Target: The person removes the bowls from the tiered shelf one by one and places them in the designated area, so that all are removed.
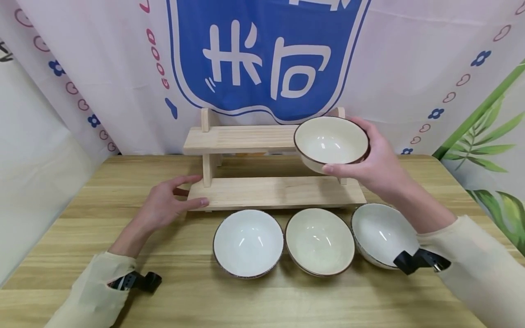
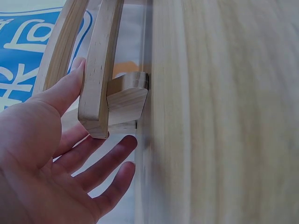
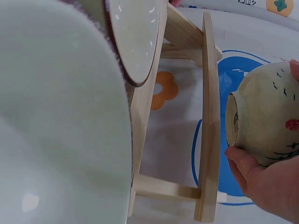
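My right hand (image 1: 379,168) gripped a cream bowl (image 1: 331,142) by its rim and side, fingers curled round it, holding it just above the right end of the top shelf (image 1: 239,139) of the wooden rack (image 1: 275,191), at about 1 o'clock from me. My left hand (image 1: 164,205) lay flat and relaxed, fingers straight, thumb and fingertips touching the rack's lower board at its left end, around 11 o'clock. Three more bowls sat in a row on the table (image 1: 82,228) just before the rack: left bowl (image 1: 248,243), middle bowl (image 1: 320,241), right bowl (image 1: 383,234). Judged best to keep the rack braced, lower the bowl level, base first, well inside the shelf edge, then ease the fingers off.
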### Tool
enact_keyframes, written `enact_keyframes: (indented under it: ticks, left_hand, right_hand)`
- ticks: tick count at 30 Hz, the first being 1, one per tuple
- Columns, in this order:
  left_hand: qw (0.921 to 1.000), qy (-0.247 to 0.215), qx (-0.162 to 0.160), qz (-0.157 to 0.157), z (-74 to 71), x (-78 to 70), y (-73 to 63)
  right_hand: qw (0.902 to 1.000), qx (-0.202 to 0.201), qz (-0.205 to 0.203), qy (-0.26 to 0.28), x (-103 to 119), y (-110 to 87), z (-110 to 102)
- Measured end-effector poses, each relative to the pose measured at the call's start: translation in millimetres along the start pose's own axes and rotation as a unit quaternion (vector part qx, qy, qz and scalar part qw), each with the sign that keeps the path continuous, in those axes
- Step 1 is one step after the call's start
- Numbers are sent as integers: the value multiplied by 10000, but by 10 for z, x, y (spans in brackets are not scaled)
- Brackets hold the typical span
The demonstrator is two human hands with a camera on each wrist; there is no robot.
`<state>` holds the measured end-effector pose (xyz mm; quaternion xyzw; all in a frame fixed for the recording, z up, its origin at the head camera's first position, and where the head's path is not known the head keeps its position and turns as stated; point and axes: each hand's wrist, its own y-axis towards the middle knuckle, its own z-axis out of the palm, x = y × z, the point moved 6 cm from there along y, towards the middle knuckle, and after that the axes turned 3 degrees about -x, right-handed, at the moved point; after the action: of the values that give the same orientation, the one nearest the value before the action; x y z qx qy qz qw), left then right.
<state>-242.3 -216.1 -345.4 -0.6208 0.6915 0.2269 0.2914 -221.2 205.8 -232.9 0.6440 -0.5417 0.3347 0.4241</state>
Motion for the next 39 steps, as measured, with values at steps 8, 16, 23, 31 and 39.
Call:
enact_keyframes:
  ticks: [8,16,23,31,39]
  left_hand:
    - [10000,40,-16,48,-7,-10,-8]
    - [10000,22,-5,-2,-3,0,-2]
    - [10000,2,-9,-3,-5,0,1]
    - [10000,-35,-21,17,-13,0,-4]
    - [10000,-15,-39,60,-20,7,-7]
  right_hand:
    - [9998,-197,-19,73,-137,-112,-229]
    - [9986,-407,199,-266,-369,-255,-505]
    - [9957,-481,272,-748,-574,-386,-795]
    - [9975,-701,-10,-94,-793,-576,-1100]
    - [9919,-670,-321,1034,-1082,-749,-1329]
